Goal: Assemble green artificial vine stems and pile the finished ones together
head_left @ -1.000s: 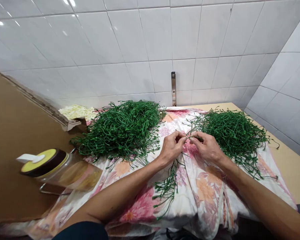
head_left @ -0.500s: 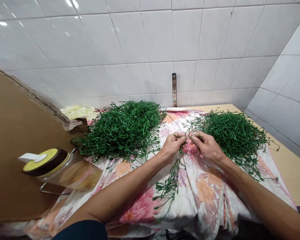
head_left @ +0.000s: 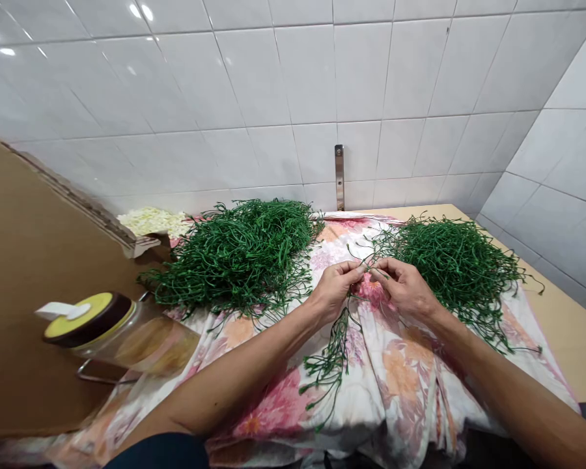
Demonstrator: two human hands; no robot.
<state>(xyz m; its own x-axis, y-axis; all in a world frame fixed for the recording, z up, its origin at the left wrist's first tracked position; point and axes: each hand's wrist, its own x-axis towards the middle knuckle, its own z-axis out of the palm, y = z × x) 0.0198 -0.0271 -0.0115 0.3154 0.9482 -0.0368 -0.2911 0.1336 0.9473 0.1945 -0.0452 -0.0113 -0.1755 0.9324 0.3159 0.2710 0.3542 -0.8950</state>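
In the middle of the head view, my left hand (head_left: 336,290) is closed in a pinch on thin green stems with small knobbed tips. A loose bunch of these green stems (head_left: 336,352) hangs down below it, over the flowered cloth (head_left: 356,404). My right hand (head_left: 406,286) is just beside it, thumb and fingers pinched on a green stem between the two hands. Some stem ends poke up above the fingertips. What exactly lies inside the fingers is partly hidden.
A large heap of green stems (head_left: 244,254) lies left, another heap (head_left: 456,257) right. Pale yellow-white pieces (head_left: 153,221) are piled at the back left. A tilted jar with a yellow lid (head_left: 141,342) stands by a cardboard box (head_left: 29,273). Behind are a tiled wall (head_left: 254,78) and metal bracket (head_left: 340,177).
Both hands stay in nearly the same place, still pinched close together. Green stem ends now stick up and out more above the fingertips than before.
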